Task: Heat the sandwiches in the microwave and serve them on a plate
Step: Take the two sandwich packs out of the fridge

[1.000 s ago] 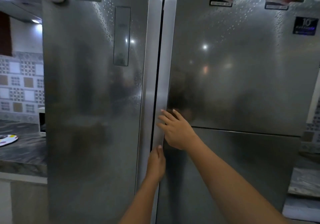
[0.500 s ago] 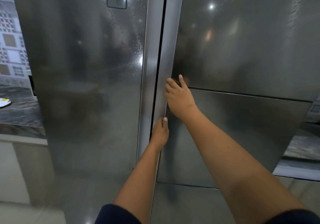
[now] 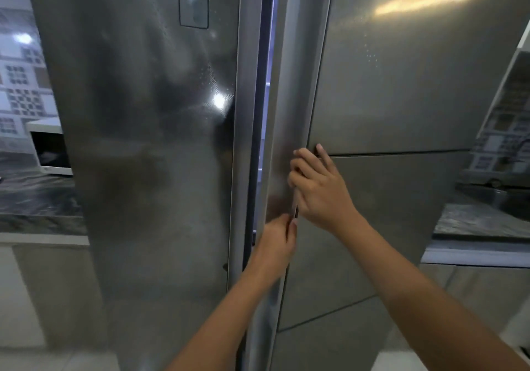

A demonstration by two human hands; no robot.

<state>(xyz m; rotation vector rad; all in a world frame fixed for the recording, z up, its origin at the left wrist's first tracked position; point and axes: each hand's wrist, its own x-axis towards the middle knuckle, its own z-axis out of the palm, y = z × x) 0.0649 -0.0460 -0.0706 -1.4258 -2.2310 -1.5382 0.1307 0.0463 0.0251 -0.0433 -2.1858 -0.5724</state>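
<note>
A tall steel fridge fills the view, with a left door (image 3: 149, 141) and a right door (image 3: 401, 83). The right door stands slightly ajar, and a thin strip of bluish interior light (image 3: 265, 106) shows in the gap. My right hand (image 3: 321, 189) curls around the right door's vertical handle edge (image 3: 289, 112). Just below it, my left hand (image 3: 276, 244) grips the same edge. A white microwave (image 3: 48, 148) sits on the counter to the left, partly hidden by the fridge. No sandwiches or plate are visible.
A dark marbled counter (image 3: 34, 201) runs left of the fridge, below a patterned tile wall (image 3: 20, 89). Another counter (image 3: 481, 221) with a sink and tap lies at the right. Pale floor shows at the bottom corners.
Both hands have closed on the right door's edge and the door has cracked open, revealing a lit gap. The view has moved closer and tilted down.
</note>
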